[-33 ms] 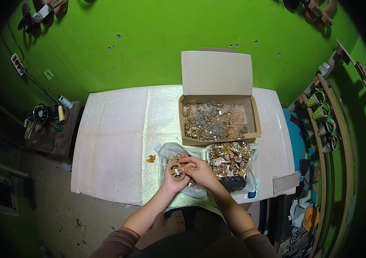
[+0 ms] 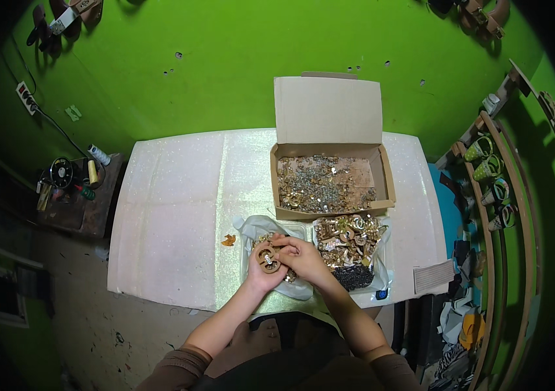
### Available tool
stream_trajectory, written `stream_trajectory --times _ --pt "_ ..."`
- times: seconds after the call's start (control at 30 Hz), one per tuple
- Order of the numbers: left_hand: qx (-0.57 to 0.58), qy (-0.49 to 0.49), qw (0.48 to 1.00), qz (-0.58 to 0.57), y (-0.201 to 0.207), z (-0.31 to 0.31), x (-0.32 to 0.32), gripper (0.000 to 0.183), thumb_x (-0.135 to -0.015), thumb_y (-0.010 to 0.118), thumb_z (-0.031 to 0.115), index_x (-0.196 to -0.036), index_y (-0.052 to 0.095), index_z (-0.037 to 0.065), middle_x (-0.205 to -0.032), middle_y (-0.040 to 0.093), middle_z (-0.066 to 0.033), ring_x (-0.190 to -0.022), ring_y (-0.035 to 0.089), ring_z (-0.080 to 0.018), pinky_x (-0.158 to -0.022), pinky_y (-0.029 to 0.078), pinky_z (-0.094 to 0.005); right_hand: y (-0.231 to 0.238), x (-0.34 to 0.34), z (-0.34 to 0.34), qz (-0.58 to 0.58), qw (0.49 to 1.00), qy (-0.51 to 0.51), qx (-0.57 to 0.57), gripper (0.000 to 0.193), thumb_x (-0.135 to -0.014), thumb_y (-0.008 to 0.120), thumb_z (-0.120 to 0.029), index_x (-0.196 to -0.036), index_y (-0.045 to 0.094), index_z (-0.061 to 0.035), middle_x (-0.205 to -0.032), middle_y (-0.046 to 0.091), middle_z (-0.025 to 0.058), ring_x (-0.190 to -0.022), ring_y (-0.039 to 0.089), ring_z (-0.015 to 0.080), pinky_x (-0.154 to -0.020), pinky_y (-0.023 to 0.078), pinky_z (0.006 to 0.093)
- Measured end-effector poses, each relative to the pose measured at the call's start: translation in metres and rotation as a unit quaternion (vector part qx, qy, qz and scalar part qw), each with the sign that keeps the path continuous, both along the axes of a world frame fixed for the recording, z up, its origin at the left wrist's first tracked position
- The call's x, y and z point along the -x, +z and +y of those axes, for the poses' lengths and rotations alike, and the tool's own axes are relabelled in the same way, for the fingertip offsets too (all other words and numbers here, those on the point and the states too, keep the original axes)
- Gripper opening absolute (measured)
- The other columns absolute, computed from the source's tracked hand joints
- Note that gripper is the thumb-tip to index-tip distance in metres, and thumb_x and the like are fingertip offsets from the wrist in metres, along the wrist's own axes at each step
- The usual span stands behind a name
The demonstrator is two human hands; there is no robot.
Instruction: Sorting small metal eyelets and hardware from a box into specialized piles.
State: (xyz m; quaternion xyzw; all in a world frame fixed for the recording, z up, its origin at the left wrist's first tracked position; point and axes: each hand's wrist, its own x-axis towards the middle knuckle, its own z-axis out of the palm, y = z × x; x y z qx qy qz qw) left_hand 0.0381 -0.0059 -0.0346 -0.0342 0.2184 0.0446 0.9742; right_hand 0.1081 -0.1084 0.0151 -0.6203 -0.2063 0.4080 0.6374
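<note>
Above a lined tray (image 2: 246, 251), my left hand (image 2: 262, 279) is closed around a round brown ring-shaped ornament (image 2: 268, 259) with a shiny piece across its middle. My right hand (image 2: 305, 258) meets it from the right, its fingers bent and pinched at the ring's edge. Whether those fingertips hold a separate small piece is too small to tell. Beneath both hands, small gold-coloured pieces (image 2: 290, 276) show in the tray, mostly hidden by the hands. Beside my right forearm, a second tray holds shiny gold and brown ornaments (image 2: 350, 240) and a heap of black beaded pieces (image 2: 354, 278).
An open cardboard box (image 2: 391, 186) of small metal pieces stands behind the trays, lid raised. An orange-brown scrap (image 2: 228, 240) lies left of the trays on the pale table (image 2: 166, 215). A striped paper (image 2: 434, 277) sits at the right edge; a wooden rack (image 2: 517, 176) stands beyond.
</note>
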Motion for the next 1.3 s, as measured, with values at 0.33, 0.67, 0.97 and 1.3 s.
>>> stream_trajectory --times 0.33,0.67,0.97,1.3 --pt "0.067 0.063 0.995 0.042 0.017 -0.005 0.005 0.023 -0.081 0.043 0.012 -0.096 0.058 0.002 -0.094 0.060 -0.0113 -0.093 0.056 -0.0237 -0.090 0.043 -0.0373 0.008 -0.008 -0.037 0.213 0.970 -0.089 -0.079 0.027 -0.084 0.049 -0.005 -0.110 0.049 0.0009 -0.085 0.058 0.0061 -0.075 0.056 0.0109 -0.067 0.047 0.0228" --pt "0.071 0.082 0.993 0.041 0.019 -0.006 0.004 0.022 -0.081 0.042 0.009 -0.094 0.057 0.000 -0.095 0.059 -0.0129 -0.091 0.056 -0.0244 -0.090 0.044 -0.0377 -0.029 -0.022 -0.115 0.209 0.940 -0.267 -0.028 0.028 -0.080 0.055 -0.005 -0.105 0.045 -0.0036 -0.081 0.058 0.0066 -0.068 0.058 0.0137 -0.061 0.050 0.0253" --pt "0.058 0.112 0.992 0.023 0.027 0.009 0.004 0.024 -0.081 0.042 0.010 -0.097 0.057 0.001 -0.096 0.058 -0.0127 -0.093 0.054 -0.0243 -0.093 0.042 -0.0381 -0.049 -0.020 -0.115 0.108 0.951 -0.269 0.106 0.029 -0.078 0.060 -0.004 -0.104 0.046 -0.0024 -0.075 0.058 0.0044 -0.066 0.058 0.0121 -0.056 0.048 0.0216" --pt "0.062 0.113 0.992 0.014 0.026 0.010 0.009 0.023 -0.080 0.045 0.009 -0.097 0.059 0.003 -0.098 0.060 -0.0110 -0.095 0.054 -0.0231 -0.094 0.040 -0.0363 -0.069 -0.017 -0.117 -0.153 0.929 -0.244 0.234 0.032 -0.073 0.057 -0.003 -0.104 0.050 -0.0001 -0.083 0.059 0.0118 -0.062 0.058 0.0181 -0.058 0.049 0.0284"
